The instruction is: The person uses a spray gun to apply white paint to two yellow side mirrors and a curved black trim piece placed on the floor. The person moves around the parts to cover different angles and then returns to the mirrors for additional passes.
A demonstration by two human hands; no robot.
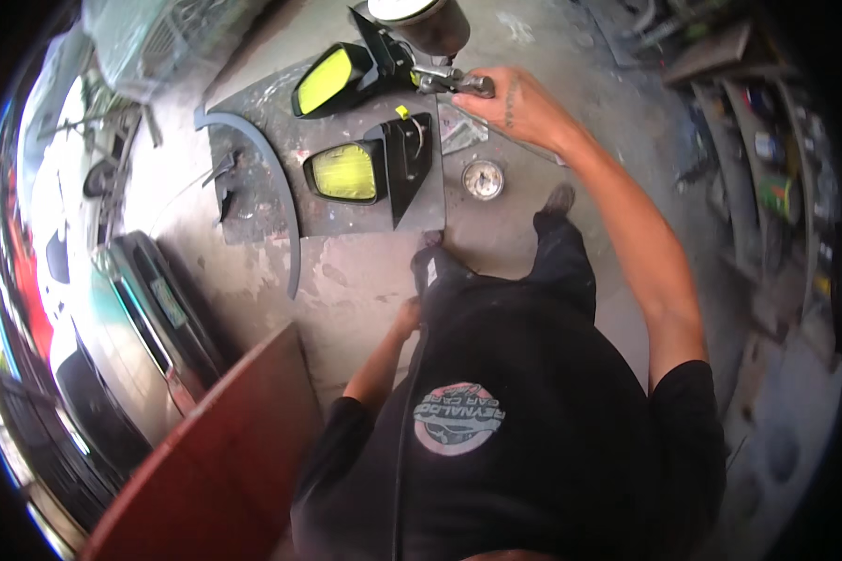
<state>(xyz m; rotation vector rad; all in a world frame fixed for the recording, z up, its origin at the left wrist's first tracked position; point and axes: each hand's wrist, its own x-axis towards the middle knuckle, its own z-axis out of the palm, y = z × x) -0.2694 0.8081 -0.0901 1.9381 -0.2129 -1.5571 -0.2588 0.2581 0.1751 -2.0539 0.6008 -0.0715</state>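
My right hand (pixel 519 103) is closed around the handle of a metal spray gun (pixel 444 79) with a dark cup (pixel 437 33) on top. The gun is at the far side mirror (pixel 370 73), a black housing whose glass face is covered in yellow-green; whether they touch I cannot tell. Closer to me lies a second black side mirror (pixel 404 168), its face covered in the same colour. Both are on a dark flat panel (pixel 253 210). My left hand (pixel 407 316) hangs low by my left leg, its fingers mostly hidden.
A curved grey trim strip (pixel 285 201) and a small black piece (pixel 227 187) lie at the panel's left. An open tin (pixel 483 179) stands near my feet. Cars (pixel 150 318) and a red panel (pixel 225 449) are on the left, cluttered shelves (pixel 762 178) on the right.
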